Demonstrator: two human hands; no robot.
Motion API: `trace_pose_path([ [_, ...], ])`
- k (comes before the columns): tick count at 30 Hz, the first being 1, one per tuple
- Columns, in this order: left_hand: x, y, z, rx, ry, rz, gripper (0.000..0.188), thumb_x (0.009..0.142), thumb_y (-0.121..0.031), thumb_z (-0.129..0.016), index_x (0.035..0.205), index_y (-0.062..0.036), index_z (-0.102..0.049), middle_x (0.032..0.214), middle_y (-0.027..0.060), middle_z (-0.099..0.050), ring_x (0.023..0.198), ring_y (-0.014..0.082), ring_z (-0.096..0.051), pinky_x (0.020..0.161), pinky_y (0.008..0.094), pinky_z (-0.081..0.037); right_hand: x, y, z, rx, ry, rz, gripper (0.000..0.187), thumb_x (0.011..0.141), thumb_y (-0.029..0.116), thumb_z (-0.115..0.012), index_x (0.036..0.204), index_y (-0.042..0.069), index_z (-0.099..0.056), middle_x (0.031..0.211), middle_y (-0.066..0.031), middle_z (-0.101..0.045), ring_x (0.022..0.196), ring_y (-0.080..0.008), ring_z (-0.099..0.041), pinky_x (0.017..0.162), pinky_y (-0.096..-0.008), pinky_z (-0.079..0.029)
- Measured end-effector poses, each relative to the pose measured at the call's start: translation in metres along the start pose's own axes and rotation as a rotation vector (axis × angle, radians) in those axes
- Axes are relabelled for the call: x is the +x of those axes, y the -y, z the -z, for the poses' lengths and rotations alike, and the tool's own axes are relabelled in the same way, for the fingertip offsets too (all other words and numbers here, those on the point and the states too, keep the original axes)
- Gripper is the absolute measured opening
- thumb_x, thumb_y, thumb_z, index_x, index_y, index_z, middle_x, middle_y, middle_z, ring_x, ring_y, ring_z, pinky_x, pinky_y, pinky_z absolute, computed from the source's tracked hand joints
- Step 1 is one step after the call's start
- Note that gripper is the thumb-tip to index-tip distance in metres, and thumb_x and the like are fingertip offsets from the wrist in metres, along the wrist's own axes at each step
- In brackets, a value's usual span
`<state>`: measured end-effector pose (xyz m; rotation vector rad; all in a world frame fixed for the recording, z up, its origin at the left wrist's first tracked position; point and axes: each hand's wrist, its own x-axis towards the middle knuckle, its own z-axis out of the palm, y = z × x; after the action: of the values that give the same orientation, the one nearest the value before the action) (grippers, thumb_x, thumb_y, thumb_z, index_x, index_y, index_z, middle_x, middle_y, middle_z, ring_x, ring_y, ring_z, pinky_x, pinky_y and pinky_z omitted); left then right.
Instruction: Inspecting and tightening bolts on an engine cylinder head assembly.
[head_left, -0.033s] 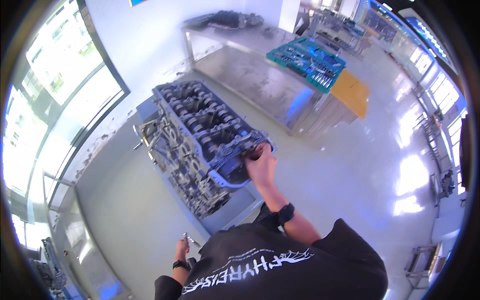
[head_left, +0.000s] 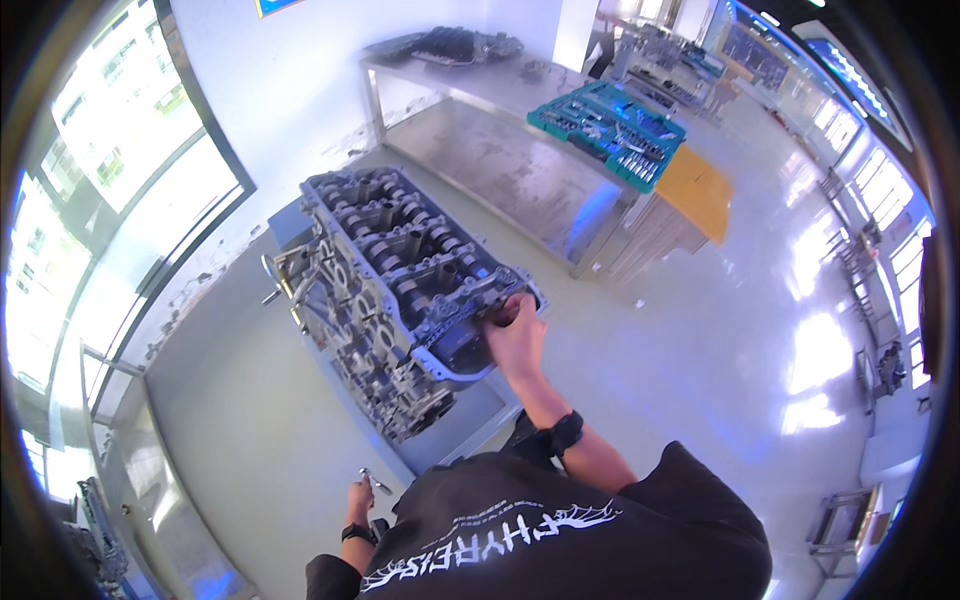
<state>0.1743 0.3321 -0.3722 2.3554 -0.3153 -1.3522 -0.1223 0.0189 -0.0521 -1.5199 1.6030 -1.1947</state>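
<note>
1. In the head view, a grey cast-metal engine cylinder head [head_left: 400, 290], long and studded with cam bearing caps, sits tilted on a stand near the middle of the pale workshop floor [head_left: 700, 330]
2. The right hand [head_left: 515, 335] reaches forward to the near end of the cylinder head, fingers curled down onto its edge; whether they pinch a small part or merely press on the casting cannot be told
3. The right forearm stretches straight out from the body, a black band at the wrist, the hand bent slightly downward
4. The left hand [head_left: 360, 497] hangs low by the hip, closed around a slim silver metal hand tool [head_left: 376, 484] whose tip pokes up and outward
5. Judged from this pose, the work goes best with the right hand steady on the casting edge and the tool brought up square to the fastener, not at a slant
6. Behind, a steel workbench [head_left: 480, 160] carries a teal tray of sockets [head_left: 610, 120]; an orange-topped cabinet [head_left: 695, 190] stands just beside it
</note>
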Motion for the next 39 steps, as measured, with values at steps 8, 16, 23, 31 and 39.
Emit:
trace_pose_path([
  [8,-0.031,-0.001,-0.024,0.198,0.126,0.106,0.044,0.094,-0.035,-0.050,0.077,0.0047,-0.058,0.061,0.0107,-0.056,0.048,0.0232,-0.056,0.047,0.0363,-0.052,0.003,-0.012,-0.001,-0.025,0.046,0.001,0.033,0.070,0.011,-0.066,0.098,0.006,-0.049,0.078,-0.0081,-0.069,0.081,-0.0264,-0.064,0.091,-0.0382,-0.032],
  [16,0.034,0.135,-0.039,0.233,0.196,0.117,0.031,0.086,-0.033,-0.059,0.093,-0.0029,-0.058,0.083,0.0105,-0.057,0.075,0.0209,-0.055,0.065,0.0363,-0.040,0.006,0.009,0.006,0.039,0.106,-0.089,0.033,0.069,0.008,-0.066,0.097,0.005,-0.049,0.077,-0.0109,-0.067,0.079,-0.0287,-0.065,0.081,-0.0407,-0.042],
  [23,0.000,0.097,-0.034,-0.108,0.344,0.218,0.044,0.097,-0.038,-0.040,0.064,-0.0084,-0.044,0.051,0.0023,-0.043,0.044,0.0143,-0.046,0.038,0.0317,-0.032,0.011,-0.022,0.001,-0.140,0.030,0.127,0.032,0.071,0.002,-0.063,0.098,0.005,-0.045,0.076,-0.0145,-0.065,0.076,-0.0296,-0.066,0.069,-0.0351,-0.049],
  [31,-0.042,0.026,-0.022,0.036,0.195,0.149,0.046,0.097,-0.040,-0.041,0.086,0.0019,-0.057,0.061,0.0052,-0.049,0.047,0.0166,-0.049,0.046,0.0344,-0.045,0.009,-0.007,0.003,-0.106,0.060,0.052,0.033,0.069,0.006,-0.063,0.098,0.008,-0.047,0.079,-0.0106,-0.065,0.082,-0.0322,-0.063,0.084,-0.0396,-0.039],
  [39,0.001,0.088,-0.032,0.118,0.282,0.215,0.046,0.096,-0.041,-0.043,0.087,0.0022,-0.057,0.066,0.0083,-0.055,0.052,0.0180,-0.055,0.048,0.0342,-0.048,0.006,-0.006,0.001,-0.058,0.094,0.036,0.033,0.070,0.004,-0.063,0.098,0.006,-0.045,0.076,-0.0137,-0.065,0.077,-0.0320,-0.063,0.077,-0.0368,-0.044],
])
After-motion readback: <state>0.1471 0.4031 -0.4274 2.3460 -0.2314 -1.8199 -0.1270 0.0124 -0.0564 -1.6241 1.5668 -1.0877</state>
